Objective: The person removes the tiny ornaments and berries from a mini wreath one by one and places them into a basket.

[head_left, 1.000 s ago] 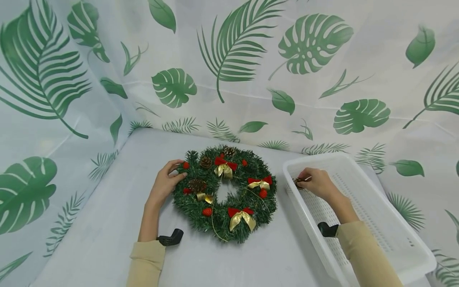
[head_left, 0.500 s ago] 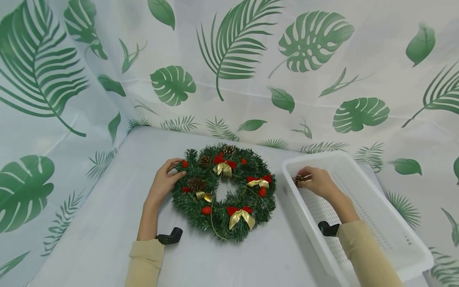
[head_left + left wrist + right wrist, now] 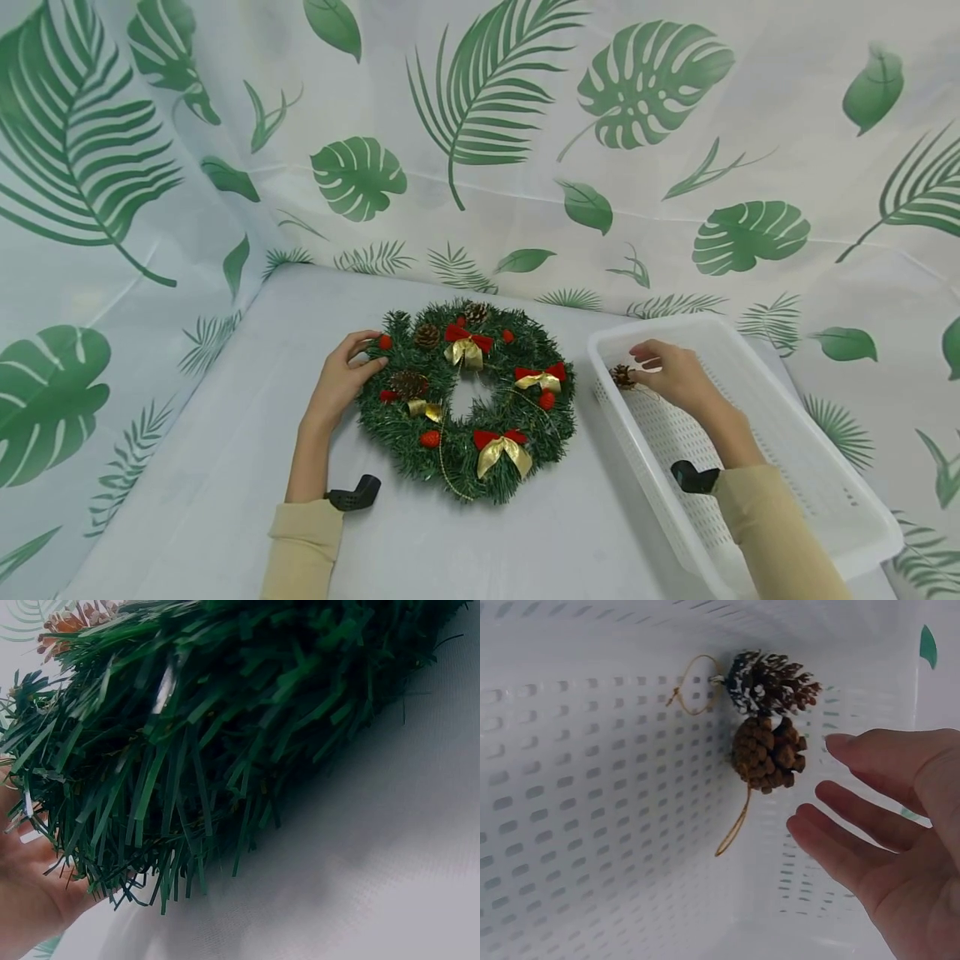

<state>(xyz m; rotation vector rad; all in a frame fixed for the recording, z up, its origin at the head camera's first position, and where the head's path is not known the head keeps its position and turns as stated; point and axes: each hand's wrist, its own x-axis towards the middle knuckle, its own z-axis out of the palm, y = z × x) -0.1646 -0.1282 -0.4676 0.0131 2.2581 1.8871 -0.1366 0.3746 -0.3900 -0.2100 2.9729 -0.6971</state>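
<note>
A green tinsel wreath (image 3: 555,425) with red-and-gold bows, red berries and pine cones lies on the table. At its left edge my left hand (image 3: 339,382) grips the greenery, thumb on top. In the left wrist view part of that hand (image 3: 34,881) shows beside the green strands (image 3: 225,720). My right hand (image 3: 678,379) is over the white basket (image 3: 817,433), fingers spread and apart from the cones. The right wrist view shows a brown pine cone (image 3: 769,754) and a white-tipped pine cone (image 3: 772,684), each with a gold loop, just beyond the fingertips.
The long basket with perforated walls stands at the right of the white-covered table (image 3: 487,550). Behind and to the left hangs a white curtain (image 3: 510,208) printed with green leaves. A black wrist camera (image 3: 356,493) sits on the left wrist.
My right hand has let go of a pine cone in the basket and drawn back slightly to the right, fingers spread. The left hand stays at the wreath.
</note>
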